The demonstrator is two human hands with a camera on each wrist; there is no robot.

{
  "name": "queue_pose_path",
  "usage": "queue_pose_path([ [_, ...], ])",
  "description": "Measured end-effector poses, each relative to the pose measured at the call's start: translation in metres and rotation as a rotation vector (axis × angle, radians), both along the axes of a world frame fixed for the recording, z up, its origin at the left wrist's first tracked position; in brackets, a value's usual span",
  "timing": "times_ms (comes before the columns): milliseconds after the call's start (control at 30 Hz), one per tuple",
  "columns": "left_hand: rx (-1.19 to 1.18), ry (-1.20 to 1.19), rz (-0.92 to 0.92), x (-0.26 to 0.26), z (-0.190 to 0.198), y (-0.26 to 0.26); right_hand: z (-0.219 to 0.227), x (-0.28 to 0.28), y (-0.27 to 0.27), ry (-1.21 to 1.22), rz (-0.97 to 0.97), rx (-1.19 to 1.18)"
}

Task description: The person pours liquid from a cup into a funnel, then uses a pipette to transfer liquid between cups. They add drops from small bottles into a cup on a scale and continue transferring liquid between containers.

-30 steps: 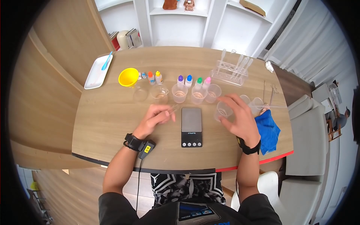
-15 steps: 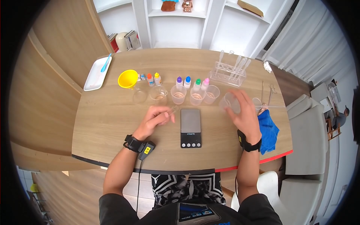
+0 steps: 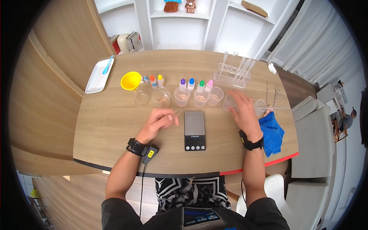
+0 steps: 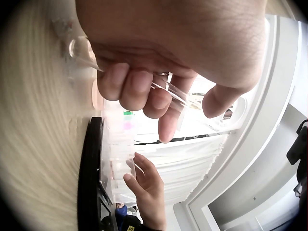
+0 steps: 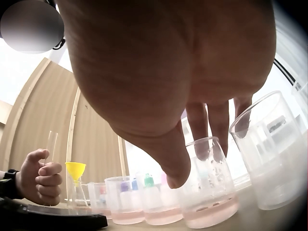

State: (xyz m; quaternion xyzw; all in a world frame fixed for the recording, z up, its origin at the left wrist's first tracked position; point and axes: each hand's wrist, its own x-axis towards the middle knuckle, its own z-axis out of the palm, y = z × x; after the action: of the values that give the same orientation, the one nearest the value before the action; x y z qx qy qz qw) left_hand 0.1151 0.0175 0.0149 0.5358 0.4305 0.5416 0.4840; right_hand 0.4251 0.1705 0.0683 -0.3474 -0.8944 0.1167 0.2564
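Three pink-bottomed cups point(image 3: 181, 98): side by side across the middle of the counter point(image 3: 115, 132), behind the scale point(image 3: 194, 130), a little pink liquid in each.
Left hand point(image 3: 158, 122): fingers curled round a clear tube point(image 5: 52, 149), which stands roughly upright in the grip; the hand is just left of the scale.
Right hand point(image 3: 246, 115): grip wide, thumb and fingers spread about a clear cup point(image 3: 229, 102); whether they touch it I cannot tell.
Clear cup: right of the pink-bottomed cups.
Beaker point(image 3: 161, 99): left of those cups.
Yellow funnel point(image 3: 131, 81): on a clear flask point(image 3: 142, 99), left of the beaker.
Dropper bottles point(image 3: 191, 84): behind the cups and beaker, with coloured caps.
Tube rack point(image 3: 233, 76): toward the counter's far right corner, holding several droppers point(image 3: 240, 66).
White tray point(image 3: 100, 76): at the far left corner.
Blue cloth point(image 3: 272, 134): near the right edge.
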Motion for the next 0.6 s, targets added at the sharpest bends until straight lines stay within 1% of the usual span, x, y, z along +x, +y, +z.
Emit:
queue_pose_path([
  [133, 0.004, -0.004, 0.008, 0.001, 0.003, -0.002, -0.005, 0.0, 0.003, -0.004, 0.004, 0.06],
  [233, 0.007, -0.003, 0.017, 0.002, 0.004, -0.003, -0.001, -0.002, 0.0, 0.022, 0.019, 0.096],
  [333, 0.016, 0.007, 0.019, 0.002, 0.008, -0.004, 0.003, -0.007, -0.003, 0.102, 0.017, 0.201],
  [433, 0.011, 0.014, 0.004, 0.002, 0.008, -0.004, 0.011, -0.013, -0.013, 0.225, 0.047, 0.188],
  [600, 0.001, 0.02, -0.028, 0.004, 0.01, -0.005, 0.012, -0.03, -0.033, 0.334, 0.239, 0.141],
])
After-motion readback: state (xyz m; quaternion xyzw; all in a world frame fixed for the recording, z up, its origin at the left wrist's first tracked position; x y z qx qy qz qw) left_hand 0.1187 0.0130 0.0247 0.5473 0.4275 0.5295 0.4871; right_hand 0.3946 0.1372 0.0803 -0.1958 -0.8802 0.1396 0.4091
